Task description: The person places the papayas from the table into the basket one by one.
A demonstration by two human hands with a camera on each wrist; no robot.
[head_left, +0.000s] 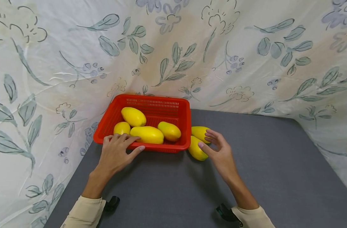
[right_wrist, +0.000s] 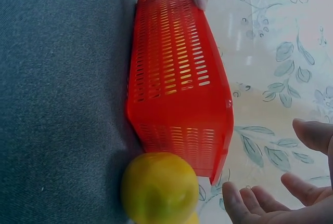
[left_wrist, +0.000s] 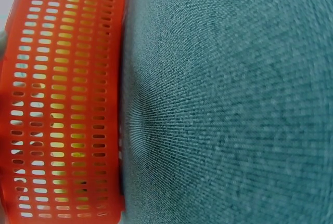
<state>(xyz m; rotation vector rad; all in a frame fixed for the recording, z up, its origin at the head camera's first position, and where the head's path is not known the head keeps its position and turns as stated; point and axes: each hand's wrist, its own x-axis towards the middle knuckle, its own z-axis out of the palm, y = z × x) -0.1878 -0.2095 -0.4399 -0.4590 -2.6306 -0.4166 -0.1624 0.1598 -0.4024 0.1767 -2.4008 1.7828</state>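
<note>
A red plastic basket [head_left: 184, 126] with slotted walls stands on the grey table, holding several yellow mangoes [head_left: 147, 135]. My left hand [head_left: 116, 153] grips its near rim at the left, fingers over the edge and thumb on the outside. The basket's slotted wall [left_wrist: 62, 99] fills the left of the left wrist view. Against the basket's right side lie two more mangoes, a nearer one [head_left: 196, 149] and a farther one [head_left: 200, 133]. My right hand [head_left: 220, 153] is over them with fingers spread and holds nothing. One mango [right_wrist: 158, 188] shows below those fingers in the right wrist view.
The grey tabletop [head_left: 276, 164] extends to the right and in front of the basket. A floral cloth [head_left: 173, 57] hangs behind and along both sides, close to the basket's back and left. Black wrist devices [head_left: 227, 212] sit at both sleeves.
</note>
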